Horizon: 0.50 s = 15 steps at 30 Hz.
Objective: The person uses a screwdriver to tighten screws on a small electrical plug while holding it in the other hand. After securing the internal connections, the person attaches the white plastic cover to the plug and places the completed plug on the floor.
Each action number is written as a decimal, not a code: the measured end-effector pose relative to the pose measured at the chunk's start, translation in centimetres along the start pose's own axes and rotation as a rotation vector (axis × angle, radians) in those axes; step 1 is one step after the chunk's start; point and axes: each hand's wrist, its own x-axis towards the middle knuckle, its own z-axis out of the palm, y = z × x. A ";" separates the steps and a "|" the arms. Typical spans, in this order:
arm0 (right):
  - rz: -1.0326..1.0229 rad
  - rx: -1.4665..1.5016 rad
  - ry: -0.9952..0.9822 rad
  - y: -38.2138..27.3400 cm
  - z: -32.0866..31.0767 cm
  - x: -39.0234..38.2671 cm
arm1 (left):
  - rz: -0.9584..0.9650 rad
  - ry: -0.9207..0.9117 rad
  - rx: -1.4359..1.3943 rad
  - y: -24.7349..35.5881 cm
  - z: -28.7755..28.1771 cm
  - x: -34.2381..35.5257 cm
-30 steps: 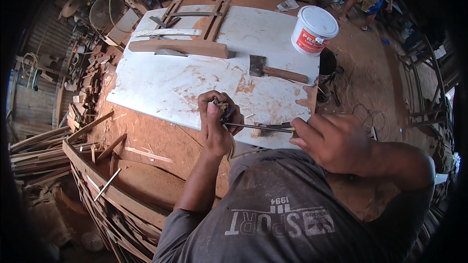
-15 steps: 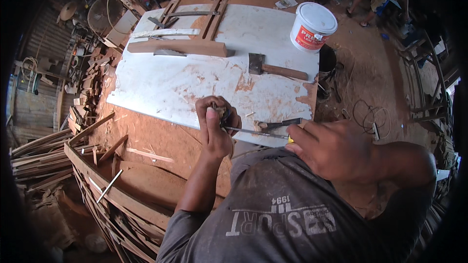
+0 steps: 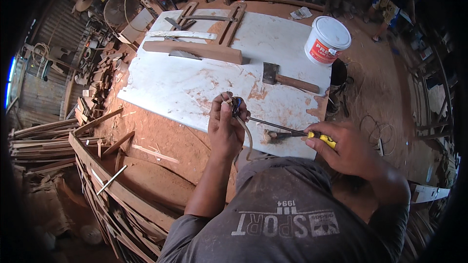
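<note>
My left hand (image 3: pixel 225 125) is closed around a small dark part (image 3: pixel 237 104), with a bit of blue showing on it. Its exact kind is partly hidden by my fingers. A pale cord (image 3: pixel 249 134) hangs from it toward my lap. In my right hand (image 3: pixel 345 147) is a screwdriver (image 3: pixel 323 139) with a yellow and black handle. The long shaft points left, and its tip reaches the fingers of my left hand beside the part. Below the shaft, a dark tool with a frayed light end (image 3: pixel 274 136) lies at the near edge of the white table (image 3: pixel 195 80).
A hammer (image 3: pixel 291 82) lies on the table, with a white lidded bucket (image 3: pixel 328 41) behind it. Joined wooden pieces (image 3: pixel 195 51) rest at the far left. Wood strips (image 3: pixel 122 197) are stacked at the lower left. A person (image 3: pixel 382 14) is at the far right.
My right hand has turned and drawn back, so the screwdriver's yellow handle now shows. My left hand has tilted, bringing the dark part and cord into sight. The whole view has shifted slightly.
</note>
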 end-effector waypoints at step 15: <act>-0.034 -0.168 0.127 -0.6 0.5 -0.3 | -0.006 0.088 0.011 -0.2 0.8 -1.6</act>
